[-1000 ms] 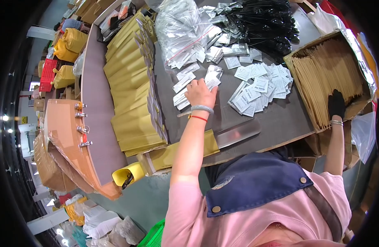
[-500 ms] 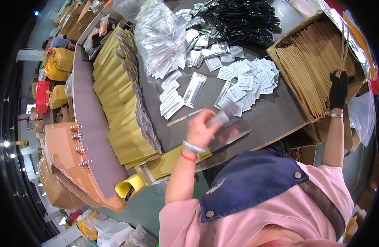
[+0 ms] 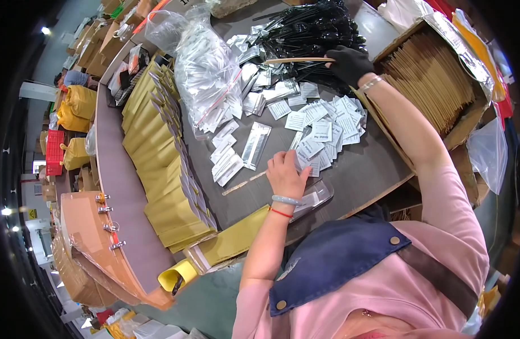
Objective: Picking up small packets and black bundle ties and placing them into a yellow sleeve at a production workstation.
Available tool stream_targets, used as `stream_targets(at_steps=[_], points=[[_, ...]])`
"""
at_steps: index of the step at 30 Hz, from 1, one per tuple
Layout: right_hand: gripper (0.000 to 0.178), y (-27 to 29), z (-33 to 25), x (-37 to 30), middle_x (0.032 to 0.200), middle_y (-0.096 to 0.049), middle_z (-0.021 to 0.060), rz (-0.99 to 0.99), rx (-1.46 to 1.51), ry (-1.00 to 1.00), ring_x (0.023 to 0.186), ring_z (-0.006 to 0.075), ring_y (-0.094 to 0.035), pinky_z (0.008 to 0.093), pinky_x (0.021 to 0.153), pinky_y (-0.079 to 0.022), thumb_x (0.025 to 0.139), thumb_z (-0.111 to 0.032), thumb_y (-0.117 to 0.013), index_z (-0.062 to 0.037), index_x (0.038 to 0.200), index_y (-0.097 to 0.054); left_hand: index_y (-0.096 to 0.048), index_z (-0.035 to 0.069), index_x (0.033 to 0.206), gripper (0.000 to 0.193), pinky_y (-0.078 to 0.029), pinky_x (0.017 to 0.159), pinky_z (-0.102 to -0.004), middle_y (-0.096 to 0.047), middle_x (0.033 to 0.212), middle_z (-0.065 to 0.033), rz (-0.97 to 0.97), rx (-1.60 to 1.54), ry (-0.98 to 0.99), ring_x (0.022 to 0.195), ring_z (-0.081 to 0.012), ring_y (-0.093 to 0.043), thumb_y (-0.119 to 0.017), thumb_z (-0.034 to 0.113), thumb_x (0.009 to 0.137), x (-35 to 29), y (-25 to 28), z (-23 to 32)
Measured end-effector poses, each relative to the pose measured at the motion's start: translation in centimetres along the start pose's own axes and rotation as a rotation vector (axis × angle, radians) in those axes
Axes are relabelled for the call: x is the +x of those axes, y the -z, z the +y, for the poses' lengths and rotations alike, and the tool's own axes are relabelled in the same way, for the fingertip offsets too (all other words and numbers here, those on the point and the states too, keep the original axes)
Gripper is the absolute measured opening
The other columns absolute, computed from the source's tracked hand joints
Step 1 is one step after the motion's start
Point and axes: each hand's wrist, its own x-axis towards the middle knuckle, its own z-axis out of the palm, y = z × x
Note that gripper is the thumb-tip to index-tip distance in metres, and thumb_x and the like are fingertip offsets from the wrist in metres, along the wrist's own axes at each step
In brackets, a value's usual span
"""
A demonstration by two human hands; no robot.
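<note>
My right hand [image 3: 350, 65], in a black glove, grips a thin wooden stick [image 3: 299, 60] that points left. It is above a heap of shiny black long-stemmed plastic pieces [image 3: 313, 34]. My left hand [image 3: 287, 175], bare, has its fingers and thumb apart at the near edge of a pile of small white printed sachets [image 3: 322, 131]; its fingertips hide what lies under them. By the left wrist lies a clear plastic pouch [image 3: 323, 195] with something pale inside. Further off are a silver-edged flat packet [image 3: 256, 146] and several overlapping white packets [image 3: 226, 166].
At the right stands a carton [image 3: 469, 127] packed with wooden sticks [image 3: 429, 76]. A row of yellow envelopes [image 3: 158, 164] lines the left side. One flat yellow envelope [image 3: 234, 234] lies along the near edge. A large clear bag of white packets [image 3: 206, 68] is at the back.
My right hand has moved left from the stick carton to above the black heap, carrying the stick. My left hand has shifted slightly right to the sachets, its fingers now apart.
</note>
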Motion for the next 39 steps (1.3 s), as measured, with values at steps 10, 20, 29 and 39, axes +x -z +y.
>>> stream_targets(at_steps=[10, 20, 29, 39], points=[[0.017, -2.3, 1.7, 2.6, 0.098, -0.063, 0.0082, -0.059, -0.468, 0.173, 0.093, 0.0283, -0.064, 0.0405, 0.078, -0.053, 0.084, -0.016, -0.056, -0.014, 0.095, -0.068, -0.063, 0.007, 0.112, 0.053, -0.042, 0.086, -0.041, -0.061, 0.106, -0.0099, 0.047, -0.047, 0.002, 0.098, -0.0306, -0.053, -0.08, 0.022, 0.064, -2.6, 3.6, -1.3], [0.021, 1.0, -5.2, -8.6, 0.087, -0.063, 0.0091, 0.216, 0.253, 0.4, 0.08, 0.0289, -0.064, 0.0361, 0.07, -0.052, 0.071, -0.009, -0.073, -0.0104, 0.092, -0.067, -0.067, 0.015, 0.106, 0.047, -0.041, 0.08, -0.0399, -0.059, 0.112, 0.0016, -0.032, 0.028, -0.144, 0.098, -0.0255, -0.051, -0.079, 0.014, 0.06, -10.3, 5.0, -1.6], [0.011, -3.2, -13.6, -21.0, 0.07, -0.057, 0.0057, -0.297, 0.272, 0.549, 0.069, 0.0269, -0.059, 0.0391, 0.057, -0.045, 0.075, -0.021, -0.071, -0.0125, 0.074, -0.065, -0.066, 0.017, 0.111, 0.038, -0.039, 0.08, -0.0375, -0.059, 0.116, 0.0069, -0.086, 0.161, -0.163, 0.1, -0.0219, -0.053, -0.07, 0.018, 0.073, -13.6, 4.3, -1.7], [0.046, -0.6, -9.8, -21.0, 0.082, -0.059, 0.0048, -0.515, 0.022, 0.524, 0.079, 0.0264, -0.057, 0.0373, 0.067, -0.047, 0.076, -0.021, -0.072, -0.0204, 0.121, -0.062, -0.058, 0.005, 0.123, 0.072, -0.037, 0.1, -0.0474, -0.052, 0.128, -0.0106, -0.042, 0.067, -0.084, 0.115, -0.035, -0.045, -0.083, 0.025, 0.058, -13.4, 6.8, -6.2]])
